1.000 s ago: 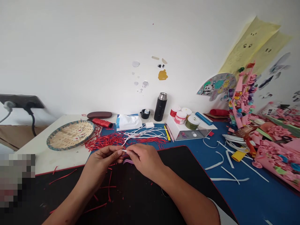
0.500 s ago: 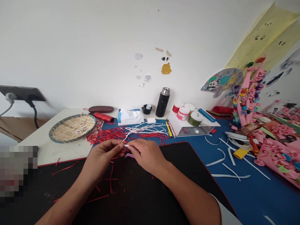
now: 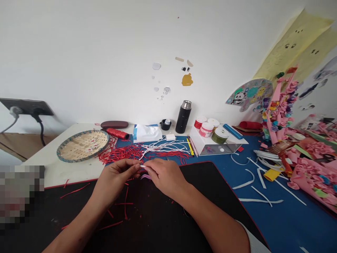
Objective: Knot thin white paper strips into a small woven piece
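Observation:
Over the near edge of the red cords, my left hand (image 3: 119,174) pinches one end of a small, slim white piece (image 3: 142,166) between thumb and fingers. The other end is pinched by my right hand (image 3: 163,175), close beside the left. What the white piece is made of I cannot make out. Just below the fingers a thin purple object (image 3: 146,177) shows on the black mat (image 3: 158,225), partly covered by my right hand. Behind the hands lie red cords (image 3: 122,153) and white cords (image 3: 154,149).
Left stand a woven basket (image 3: 65,153) and a red thread spool (image 3: 117,134). A black flask (image 3: 183,117), lidded jars (image 3: 206,129) on a white box (image 3: 212,150), and a yellow pen (image 3: 190,147) are behind. White strips (image 3: 260,200) and pink paper flowers (image 3: 313,168) lie right.
The view has tilted up slightly, so everything sits a little lower. Both hands keep their pinch on the white piece, with barely any movement.

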`<state>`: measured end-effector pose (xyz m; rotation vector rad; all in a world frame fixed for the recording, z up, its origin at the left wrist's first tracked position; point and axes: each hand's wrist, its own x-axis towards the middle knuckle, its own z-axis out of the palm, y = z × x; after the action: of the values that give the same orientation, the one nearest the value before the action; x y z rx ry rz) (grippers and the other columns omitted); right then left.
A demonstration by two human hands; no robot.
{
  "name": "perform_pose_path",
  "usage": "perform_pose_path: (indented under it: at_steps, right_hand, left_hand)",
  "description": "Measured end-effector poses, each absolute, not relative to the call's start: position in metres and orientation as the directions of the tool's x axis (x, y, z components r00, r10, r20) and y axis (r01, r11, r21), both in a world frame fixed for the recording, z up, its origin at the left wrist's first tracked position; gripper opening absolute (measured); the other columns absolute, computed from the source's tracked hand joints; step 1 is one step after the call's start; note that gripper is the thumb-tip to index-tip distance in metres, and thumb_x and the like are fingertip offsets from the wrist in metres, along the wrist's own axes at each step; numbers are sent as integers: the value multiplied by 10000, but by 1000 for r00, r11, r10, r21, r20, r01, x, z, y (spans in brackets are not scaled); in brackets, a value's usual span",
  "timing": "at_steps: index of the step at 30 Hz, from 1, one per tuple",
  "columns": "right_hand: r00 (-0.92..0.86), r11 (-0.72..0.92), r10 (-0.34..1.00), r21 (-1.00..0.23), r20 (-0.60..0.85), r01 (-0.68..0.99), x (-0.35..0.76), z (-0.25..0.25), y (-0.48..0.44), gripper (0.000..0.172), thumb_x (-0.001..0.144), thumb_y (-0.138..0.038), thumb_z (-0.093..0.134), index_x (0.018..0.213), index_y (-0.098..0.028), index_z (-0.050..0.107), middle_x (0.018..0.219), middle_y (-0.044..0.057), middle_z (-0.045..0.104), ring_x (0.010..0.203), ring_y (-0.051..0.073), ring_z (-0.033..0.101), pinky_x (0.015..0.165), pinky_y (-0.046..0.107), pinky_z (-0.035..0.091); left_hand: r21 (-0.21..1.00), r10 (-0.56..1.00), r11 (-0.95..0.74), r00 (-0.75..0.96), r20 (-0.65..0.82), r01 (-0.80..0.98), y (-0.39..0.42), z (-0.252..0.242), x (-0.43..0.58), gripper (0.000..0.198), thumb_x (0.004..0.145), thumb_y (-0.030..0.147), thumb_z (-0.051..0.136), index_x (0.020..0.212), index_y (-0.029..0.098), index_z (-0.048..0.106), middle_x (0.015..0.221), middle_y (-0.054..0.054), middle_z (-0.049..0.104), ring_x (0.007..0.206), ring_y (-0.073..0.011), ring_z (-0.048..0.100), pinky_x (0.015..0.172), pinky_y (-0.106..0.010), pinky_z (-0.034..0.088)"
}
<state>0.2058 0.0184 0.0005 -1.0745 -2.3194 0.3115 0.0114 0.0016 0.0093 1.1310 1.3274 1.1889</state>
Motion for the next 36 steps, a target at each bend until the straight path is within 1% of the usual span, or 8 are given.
perform_pose_path:
  at_steps: [5,9,14,18,22,28,32,36]
  right_hand:
    - [-527,663,748,-407,404,629,205,-2,18,216,1064,-272,544,1132,-219,742,1061,33,791,902,183,718,726,288,432]
    - [-524,650,759,-420,386,633,205,0,16,226,1069,-288,538,1125,-227,748,1037,39,793,874,184,715,723,288,439]
    - [-498,629,776,-515,386,582,205,3,17,210,1059,-263,552,1086,-227,757,1039,38,793,870,171,713,744,271,459]
    - [-466,610,791,-570,397,550,206,3,18,198,1056,-273,563,1075,-232,757,1018,32,792,874,164,710,765,265,467]
    - [-479,619,785,-546,394,565,205,3,18,211,1060,-269,552,1074,-232,759,1020,34,791,864,165,703,758,268,456]
    - [-512,641,767,-486,386,594,206,4,17,204,1057,-255,557,1057,-219,758,997,36,787,851,172,694,723,274,428]
    - [-514,635,772,-502,374,587,207,5,17,211,1061,-258,549,1050,-223,757,998,34,785,848,168,687,728,267,431]
    - [-511,629,776,-509,369,588,207,5,18,208,1060,-260,552,1056,-225,757,1001,37,783,857,172,687,741,267,433]
  left_hand:
    - [995,993,88,-77,-84,45,1,10,11,359,590,518,924,797,233,855,828,-71,826,722,-247,732,704,-341,615]
    - [995,993,99,-70,-98,8,1,11,11,395,557,536,940,790,229,854,833,-71,825,746,-250,737,720,-345,623]
    - [996,995,89,-53,-89,-13,2,9,10,387,577,523,947,804,225,852,842,-67,820,723,-227,723,717,-329,614]
    - [990,995,93,-11,-94,-105,4,2,8,360,623,495,943,820,209,846,836,-71,810,706,-210,718,723,-319,604]
    - [989,995,95,-13,-97,-112,5,-1,6,365,655,506,929,839,203,844,835,-77,805,719,-213,719,736,-321,605]
    - [995,995,93,-25,-94,-44,4,6,8,387,586,541,948,779,226,836,825,-60,804,735,-226,720,741,-334,615]
    - [996,996,85,-34,-86,-28,4,10,10,388,565,545,948,756,228,832,822,-67,807,733,-243,724,734,-352,620]
    - [996,996,88,-31,-88,-19,5,8,9,377,573,535,945,767,230,834,838,-64,809,734,-238,726,731,-340,619]
